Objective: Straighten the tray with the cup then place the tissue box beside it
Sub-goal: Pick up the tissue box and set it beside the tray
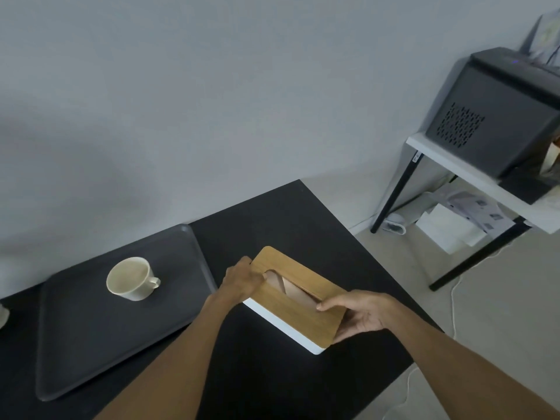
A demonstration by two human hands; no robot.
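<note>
A white tissue box (298, 310) with a wooden lid and a slot in its top rests on the black table, just right of a dark grey tray (91, 344). A cream cup (133, 278) stands upright on the tray's far half, handle to the right. My left hand (241, 281) grips the box's left end, between box and tray. My right hand (360, 315) holds the box's right end, thumb on the lid. The box sits at an angle to the tray's right edge, a narrow gap apart.
The black table (303, 213) ends at its right edge close to the box, with floor beyond. A white side table (472, 174) with black legs carries a dark grey machine (497, 116) at the right. Papers and a white cable lie on the floor. A pale object shows at the far left edge.
</note>
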